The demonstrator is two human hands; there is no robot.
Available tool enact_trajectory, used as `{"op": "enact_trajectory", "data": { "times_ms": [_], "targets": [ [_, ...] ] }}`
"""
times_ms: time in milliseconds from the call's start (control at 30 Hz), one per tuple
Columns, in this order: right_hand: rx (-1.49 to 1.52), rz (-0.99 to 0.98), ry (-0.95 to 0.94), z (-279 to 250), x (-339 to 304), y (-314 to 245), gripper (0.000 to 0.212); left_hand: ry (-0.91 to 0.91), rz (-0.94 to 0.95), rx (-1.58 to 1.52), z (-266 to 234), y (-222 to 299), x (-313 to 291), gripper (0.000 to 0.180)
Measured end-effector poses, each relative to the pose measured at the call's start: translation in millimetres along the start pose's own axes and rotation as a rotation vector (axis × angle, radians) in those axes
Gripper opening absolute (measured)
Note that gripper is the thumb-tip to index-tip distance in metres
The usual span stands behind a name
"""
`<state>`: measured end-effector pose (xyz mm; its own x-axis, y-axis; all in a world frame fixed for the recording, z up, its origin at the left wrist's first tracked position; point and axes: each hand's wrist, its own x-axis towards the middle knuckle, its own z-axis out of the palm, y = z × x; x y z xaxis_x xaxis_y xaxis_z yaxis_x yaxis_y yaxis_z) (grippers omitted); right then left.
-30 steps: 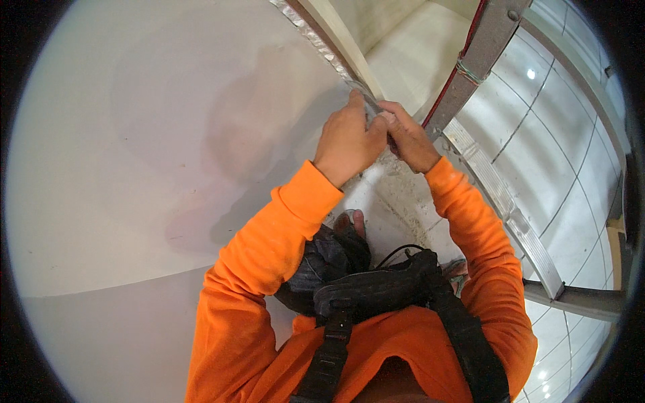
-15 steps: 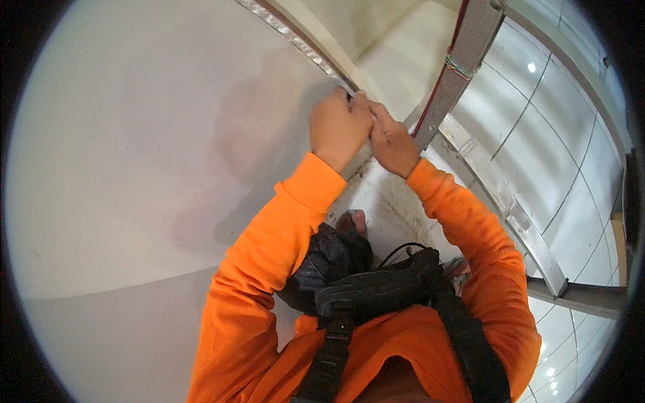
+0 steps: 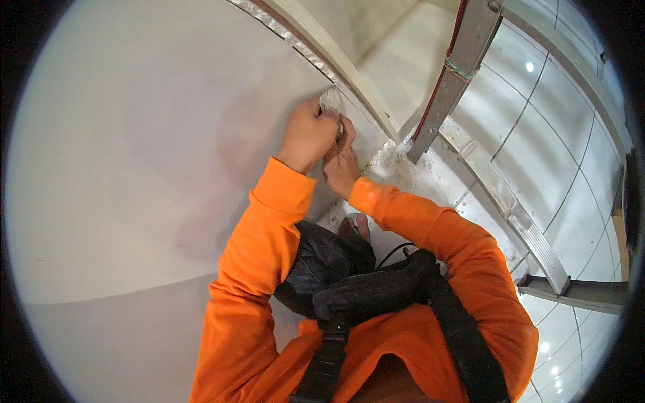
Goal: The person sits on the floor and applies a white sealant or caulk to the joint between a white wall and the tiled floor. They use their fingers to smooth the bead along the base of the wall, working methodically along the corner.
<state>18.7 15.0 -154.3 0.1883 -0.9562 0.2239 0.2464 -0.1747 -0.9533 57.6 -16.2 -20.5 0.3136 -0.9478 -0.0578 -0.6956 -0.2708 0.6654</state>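
My left hand point(image 3: 306, 136) is closed near the edge of a large smooth white panel point(image 3: 161, 168), pinching a whitish crinkled strip point(image 3: 330, 99). Just below and to the right, my right hand point(image 3: 341, 164) is closed too, its fingers meeting those of the left; what is between them is hidden. Beyond my hands, a bumpy silvery-white edging point(image 3: 306, 47) runs along the panel's border, beside a pale trim point(image 3: 342, 64).
To the right stands a grey metal ladder leg point(image 3: 450, 87) with wire tied round it and a ridged rung point(image 3: 504, 195) lower down. White tiled floor point(image 3: 537, 154) lies beyond. White debris point(image 3: 396, 161) sits at the leg's foot. A black bag point(image 3: 369, 289) hangs at my front.
Both hands have moved left and slightly toward me, off the trim and onto the panel. The whitish strip now shows at my left fingertips, and the debris by the ladder leg has come into view.
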Motion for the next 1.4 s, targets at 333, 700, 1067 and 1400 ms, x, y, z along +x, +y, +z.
{"op": "enact_trajectory", "data": {
  "times_ms": [333, 700, 1067, 1400],
  "targets": [
    [-0.141, -0.193, -0.047, 14, 1, 39, 0.057, 0.062, 0.061, 0.036, 9, -22, 8, 0.027],
    [0.058, 0.282, -0.369, -125, 25, -4, 0.052, -0.214, 0.141, 0.237, 46, 15, -24, 0.08],
    [0.045, 0.143, -0.431, -140, 44, 12, 0.046, -0.213, 0.16, 0.213, 56, 12, -21, 0.077],
    [-0.252, 0.012, -0.422, -143, 51, -16, 0.044, -0.148, 0.124, 0.068, 53, 18, -20, 0.052]
  ]
}}
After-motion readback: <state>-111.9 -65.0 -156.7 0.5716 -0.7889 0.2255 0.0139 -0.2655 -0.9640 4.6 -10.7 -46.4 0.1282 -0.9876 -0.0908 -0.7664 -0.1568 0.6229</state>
